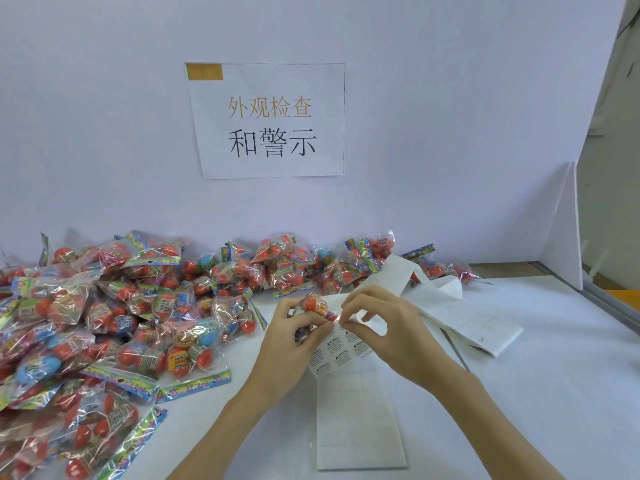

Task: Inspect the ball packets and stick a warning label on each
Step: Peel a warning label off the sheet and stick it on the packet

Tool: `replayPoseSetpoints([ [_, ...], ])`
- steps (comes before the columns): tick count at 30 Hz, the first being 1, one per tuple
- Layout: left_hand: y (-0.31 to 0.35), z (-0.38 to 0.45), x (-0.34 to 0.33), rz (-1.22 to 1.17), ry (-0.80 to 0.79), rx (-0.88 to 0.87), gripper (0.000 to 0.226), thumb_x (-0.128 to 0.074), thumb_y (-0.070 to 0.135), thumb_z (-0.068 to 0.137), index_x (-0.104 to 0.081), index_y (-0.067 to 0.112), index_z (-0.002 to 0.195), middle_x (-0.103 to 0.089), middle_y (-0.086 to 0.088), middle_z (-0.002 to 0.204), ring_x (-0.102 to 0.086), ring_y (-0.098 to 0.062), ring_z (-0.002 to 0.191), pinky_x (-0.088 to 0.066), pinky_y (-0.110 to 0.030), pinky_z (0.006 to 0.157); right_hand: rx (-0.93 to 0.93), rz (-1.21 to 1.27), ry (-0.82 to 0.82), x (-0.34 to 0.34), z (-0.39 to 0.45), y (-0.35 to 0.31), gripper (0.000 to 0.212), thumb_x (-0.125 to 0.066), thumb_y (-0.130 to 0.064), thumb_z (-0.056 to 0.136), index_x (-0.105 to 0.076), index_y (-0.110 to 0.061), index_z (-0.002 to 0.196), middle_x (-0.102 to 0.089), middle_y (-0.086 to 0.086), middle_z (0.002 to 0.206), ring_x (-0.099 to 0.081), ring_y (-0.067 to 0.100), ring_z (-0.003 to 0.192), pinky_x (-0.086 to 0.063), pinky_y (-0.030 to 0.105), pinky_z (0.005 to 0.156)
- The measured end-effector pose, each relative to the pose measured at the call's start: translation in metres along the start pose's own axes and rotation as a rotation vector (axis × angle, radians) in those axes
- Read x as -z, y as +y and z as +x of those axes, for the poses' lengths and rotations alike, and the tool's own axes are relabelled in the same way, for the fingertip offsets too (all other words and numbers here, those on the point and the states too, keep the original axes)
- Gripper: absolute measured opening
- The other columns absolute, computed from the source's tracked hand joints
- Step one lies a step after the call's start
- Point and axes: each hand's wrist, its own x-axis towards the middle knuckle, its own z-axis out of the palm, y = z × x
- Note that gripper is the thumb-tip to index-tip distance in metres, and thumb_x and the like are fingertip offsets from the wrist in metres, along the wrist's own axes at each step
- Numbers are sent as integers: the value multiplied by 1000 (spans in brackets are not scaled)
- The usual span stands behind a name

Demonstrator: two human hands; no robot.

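My left hand (289, 336) grips a clear packet of red and yellow balls (313, 304) above the white table. Just to its right, my right hand (384, 327) pinches a small white warning label (348, 322) against the packet's edge. Under both hands lies a long white label strip (337, 353); its upper part carries several printed warning labels, and the lower part (358, 427) is bare backing. A big heap of ball packets (114, 323) fills the table's left side and runs along the back wall.
A loose ribbon of backing paper (446, 303) trails off to the right behind my hands. On the wall hangs a printed paper sign (270, 121). A white board (568, 230) leans at the table's right edge.
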Motion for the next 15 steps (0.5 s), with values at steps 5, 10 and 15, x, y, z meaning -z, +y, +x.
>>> replayPoseSetpoints([
  [5,3,1,8,-52,36,106,14,-72,27,97,-78,35,88,-53,5,109,-56,4,89,-46,-10,78,-138,418,119,4,5,-11,11,-77,-16,94,-77,-26,94,-74,-7,110,-70,18,110,-57,28,90],
  [10,9,3,22,-219,148,78,28,-57,24,106,-78,42,110,-68,-9,115,-60,-11,81,-52,-19,68,-336,677,273,12,6,-11,20,-73,-7,96,-77,-27,94,-75,-1,89,-68,14,85,-55,25,80],
  [15,13,5,36,-387,241,45,71,-77,22,93,-45,59,143,-66,2,97,-58,-12,74,-54,-19,68,-360,749,268,13,7,-12,23,-68,-3,99,-78,-22,106,-69,6,84,-64,16,82,-54,24,76],
])
